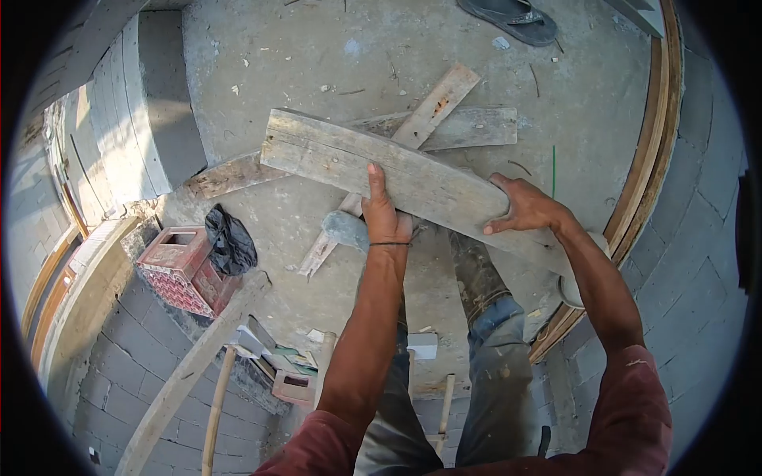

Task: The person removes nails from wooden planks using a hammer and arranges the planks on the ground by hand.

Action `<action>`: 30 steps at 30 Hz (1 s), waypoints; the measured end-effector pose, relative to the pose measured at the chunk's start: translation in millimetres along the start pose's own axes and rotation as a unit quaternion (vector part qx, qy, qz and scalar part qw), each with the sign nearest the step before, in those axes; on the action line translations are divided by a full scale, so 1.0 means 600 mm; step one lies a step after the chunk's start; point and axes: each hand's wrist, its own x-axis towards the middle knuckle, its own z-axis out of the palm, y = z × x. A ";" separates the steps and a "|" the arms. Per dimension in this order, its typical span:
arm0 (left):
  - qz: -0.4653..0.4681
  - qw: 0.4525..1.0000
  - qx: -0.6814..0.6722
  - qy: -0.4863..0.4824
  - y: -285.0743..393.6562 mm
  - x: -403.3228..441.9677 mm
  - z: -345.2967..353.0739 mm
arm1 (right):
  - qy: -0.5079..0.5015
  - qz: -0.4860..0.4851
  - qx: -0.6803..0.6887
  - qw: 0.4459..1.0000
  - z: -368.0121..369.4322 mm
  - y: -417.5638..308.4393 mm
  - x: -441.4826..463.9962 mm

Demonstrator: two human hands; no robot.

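A thick, weathered wooden plank slants across the middle of the view, raised off the floor in both hands. My left hand is closed on its near edge, thumb lying on the upper face and fingers hidden beneath. Around the plank's right part my right hand is closed, thumb and fingers on opposite edges. Under the plank, a narrow board crosses a wider board on the floor. A grey rounded object shows beside my left wrist; I cannot tell what it is.
A black sandal lies at the top of the concrete floor. To the left are a red hollow brick, a crumpled black plastic bag and a long wooden beam. Wooden boards edge the block wall at right.
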 end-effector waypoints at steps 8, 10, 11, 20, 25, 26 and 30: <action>0.012 0.996 -0.086 0.026 0.036 -0.041 -0.048 | 0.127 -0.036 -0.210 0.969 0.018 -0.050 0.025; 0.011 0.994 -0.104 -0.034 0.045 -0.043 -0.066 | 0.210 -0.088 -0.296 0.928 0.059 -0.031 0.024; -0.010 0.996 -0.088 -0.022 0.050 -0.047 -0.067 | 0.260 -0.107 -0.302 0.911 0.076 -0.027 0.023; -0.154 0.980 -0.037 0.117 -0.013 0.027 -0.205 | 0.305 -0.124 -0.338 0.882 0.135 0.065 0.066; -0.117 0.979 -0.027 0.163 0.036 0.052 -0.214 | 0.320 0.048 -0.307 0.895 0.164 0.088 0.115; -0.097 0.982 -0.042 0.159 0.045 0.069 -0.230 | 0.322 0.053 -0.306 0.894 0.174 0.086 0.118; -0.095 0.966 -0.087 0.224 0.041 0.101 -0.273 | 0.383 0.113 -0.223 0.889 0.232 0.071 0.112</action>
